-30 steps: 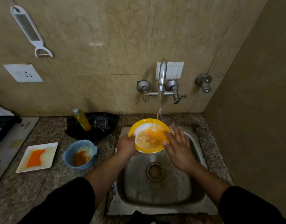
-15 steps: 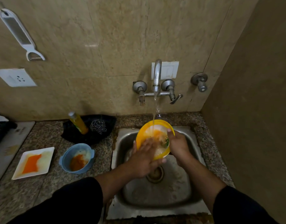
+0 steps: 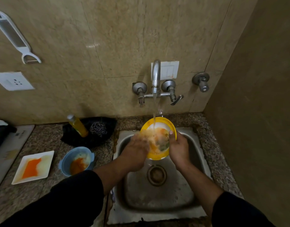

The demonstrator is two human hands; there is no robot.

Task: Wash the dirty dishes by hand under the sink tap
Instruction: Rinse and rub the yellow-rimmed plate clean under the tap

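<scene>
A yellow-rimmed bowl with a white inside, smeared with orange and green residue, is tilted over the steel sink. Water streams onto it from the wall tap. My right hand grips the bowl's right rim, thumb on the edge. The fingers of my left hand are blurred and spread inside the bowl's left half. On the counter to the left stand a blue bowl with orange residue and a white square plate with an orange smear.
Behind the blue bowl, a yellow soap bottle and a steel scrubber rest on a black cloth. A peeler hangs on the tiled wall above a socket. A side wall closes the right.
One second ago my left hand held the bowl and my right rubbed it. Now the right hand holds the rim and the left hand rubs the inside, its fingers moving fast.
</scene>
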